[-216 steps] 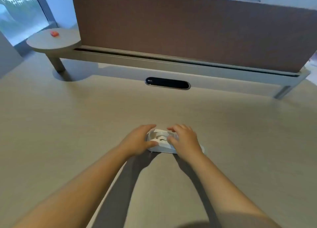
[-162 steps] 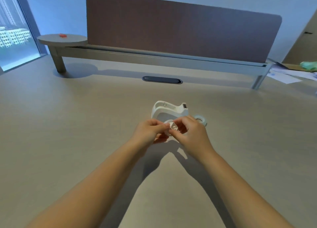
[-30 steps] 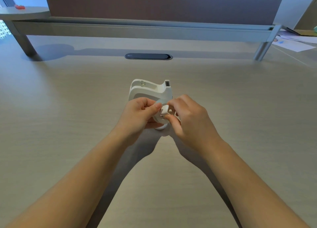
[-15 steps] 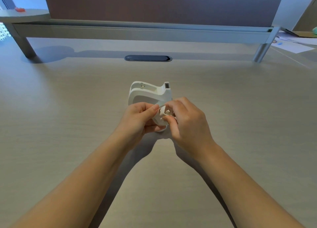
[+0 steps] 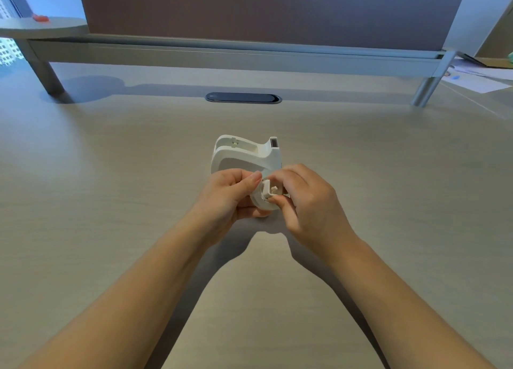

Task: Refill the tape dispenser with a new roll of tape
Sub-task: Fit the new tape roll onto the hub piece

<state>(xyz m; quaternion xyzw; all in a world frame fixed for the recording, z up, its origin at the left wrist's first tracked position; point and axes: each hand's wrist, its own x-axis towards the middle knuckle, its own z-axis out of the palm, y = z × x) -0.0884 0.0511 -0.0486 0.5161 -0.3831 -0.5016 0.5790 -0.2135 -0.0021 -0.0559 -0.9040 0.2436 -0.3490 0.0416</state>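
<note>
Barely anything has shifted in the last half second — both hands sit in pretty much the same spot, and the little white piece between them has just turned a bit toward the camera.

Closest in, the left hand (image 5: 230, 195) has its thumb and fingers (image 5: 254, 179) closed on the left edge of a white tape roll (image 5: 259, 202), which is held up off the surface (image 5: 111, 202). The right hand (image 5: 308, 199) is pinching a small white hub piece (image 5: 270, 189) at the middle of that roll, thumb below and forefinger on top, so both sets of fingers are clamped, not loose. Can't tell if the hub is fully seated in the roll or only part way in.

Just past the fingertips, touching or nearly touching the knuckles from this angle, stands the white tape dispenser (image 5: 244, 155) — upright on the surface, its cradle open, cutter end to the right.

Further out from the fingers is a dark oval cable slot (image 5: 243, 97) set in the surface. Behind that runs a grey rail (image 5: 236, 56) on legs with a brown divider panel (image 5: 263, 8) above it. Far left of the hands, a round shelf (image 5: 41, 26) carries a small red thing (image 5: 40, 18); far right, some papers (image 5: 477, 77).
</note>
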